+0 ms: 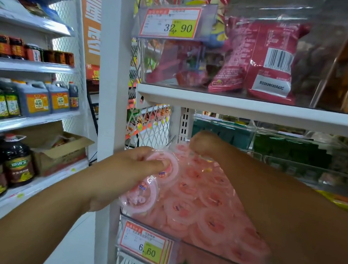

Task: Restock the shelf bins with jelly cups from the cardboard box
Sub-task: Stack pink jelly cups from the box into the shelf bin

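1. Head view, closest first: left hand [128,170] at the front-left corner of the clear bin [218,261], fingers and thumb wrapped round two jelly cups [167,168], lids facing the camera.
2. Right hand [205,143] over at the bin's back-left corner, fingers curled down at the pile. Pinching a cup or just nudging? Can't tell.
3. Looks like mid-loading: putting cups in, not fetching more.
4. Next up, probably: set the held pair onto the pile near the bin's front-left, then let go without sliding the stack.
5. Inside the bin: pink pile [203,202] heaped high, sloping down toward the front. Price tag [145,244] clipped on the bin's front.
6. Above the bin: red snack packs [266,62] in another clear bin. Right of it: green packs [288,147]. Well left of it: open cardboard box [61,154] on a neighbouring shelf, contents unclear.
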A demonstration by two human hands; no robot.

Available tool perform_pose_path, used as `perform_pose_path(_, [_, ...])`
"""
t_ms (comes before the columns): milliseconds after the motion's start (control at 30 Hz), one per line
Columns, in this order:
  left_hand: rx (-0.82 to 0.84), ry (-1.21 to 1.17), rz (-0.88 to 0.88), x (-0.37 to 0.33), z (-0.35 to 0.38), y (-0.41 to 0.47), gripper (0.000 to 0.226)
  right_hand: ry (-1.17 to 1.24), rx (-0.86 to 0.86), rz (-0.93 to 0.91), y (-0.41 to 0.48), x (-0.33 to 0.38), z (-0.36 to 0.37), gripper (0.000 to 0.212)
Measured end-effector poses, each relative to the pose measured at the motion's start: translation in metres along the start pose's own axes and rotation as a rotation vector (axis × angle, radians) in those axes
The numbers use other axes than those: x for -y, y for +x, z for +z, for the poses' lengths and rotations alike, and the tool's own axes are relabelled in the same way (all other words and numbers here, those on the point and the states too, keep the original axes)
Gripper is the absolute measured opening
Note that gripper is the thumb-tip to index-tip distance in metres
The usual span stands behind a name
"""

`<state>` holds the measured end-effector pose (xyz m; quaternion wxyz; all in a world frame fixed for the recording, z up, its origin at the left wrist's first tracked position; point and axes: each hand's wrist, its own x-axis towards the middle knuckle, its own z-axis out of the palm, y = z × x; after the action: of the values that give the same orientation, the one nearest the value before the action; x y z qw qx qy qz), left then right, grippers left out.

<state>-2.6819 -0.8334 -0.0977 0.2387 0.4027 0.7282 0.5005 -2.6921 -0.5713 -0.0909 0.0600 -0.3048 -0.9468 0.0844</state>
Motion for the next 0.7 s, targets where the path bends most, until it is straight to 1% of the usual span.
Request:
perform_pose_path(33, [-0.015,-0.004,-0.014,-0.001,0.0,0.002,0.038,-0.041,-0.037,-0.022,-0.005,0.001,-0.007,0.032])
perform_pose_path(67, [-0.037,-0.018,-0.023,-0.002,0.001,0.004,0.033,-0.033,-0.074,-0.05,-0.012,0.002,-0.014,0.029])
perform_pose_path(100, [-0.067,-0.031,-0.034,-0.004,0.003,0.007,0.028,0.06,-0.072,-0.085,-0.021,0.003,-0.022,0.025])
perform_pose_path(133, [-0.097,-0.038,-0.048,-0.007,0.005,0.009,0.026,0.241,-0.019,-0.136,-0.033,0.003,-0.029,0.019])
perform_pose_path(167, [-0.12,-0.044,-0.063,-0.01,0.007,0.011,0.028,0.477,0.101,-0.184,-0.048,0.004,-0.035,0.019])
perform_pose_path(200, [-0.14,-0.051,-0.082,-0.012,0.008,0.013,0.03,0.715,0.274,-0.232,-0.065,0.003,-0.041,0.025])
perform_pose_path(233, [-0.16,-0.059,-0.093,-0.015,0.01,0.014,0.026,0.883,0.427,-0.278,-0.079,0.001,-0.045,0.032])
perform_pose_path(267, [-0.173,-0.069,-0.101,-0.018,0.011,0.016,0.018,0.976,0.528,-0.321,-0.089,-0.002,-0.046,0.036])
perform_pose_path(300, [-0.171,-0.075,-0.113,-0.021,0.013,0.017,0.013,1.015,0.573,-0.366,-0.099,-0.004,-0.046,0.037])
perform_pose_path(333, [-0.173,-0.07,-0.129,-0.023,0.014,0.018,0.015,1.011,0.563,-0.408,-0.102,-0.006,-0.045,0.033])
perform_pose_path(400, [-0.179,-0.05,-0.129,-0.029,0.018,0.021,0.017,0.985,0.444,-0.453,-0.101,-0.006,-0.039,0.029])
perform_pose_path(433, [-0.182,-0.055,-0.124,-0.031,0.02,0.023,0.016,1.0,0.38,-0.442,-0.099,-0.006,-0.038,0.03])
perform_pose_path(567, [-0.196,-0.073,-0.068,-0.032,0.017,0.021,0.014,1.137,0.261,-0.361,-0.07,-0.012,-0.05,0.029])
perform_pose_path(633, [-0.183,-0.053,-0.024,-0.028,0.012,0.02,0.015,1.053,0.196,-0.278,-0.05,-0.021,-0.055,0.024])
perform_pose_path(700, [-0.131,0.018,0.013,-0.026,0.011,0.018,0.02,0.914,0.151,-0.134,-0.033,-0.029,-0.049,0.012])
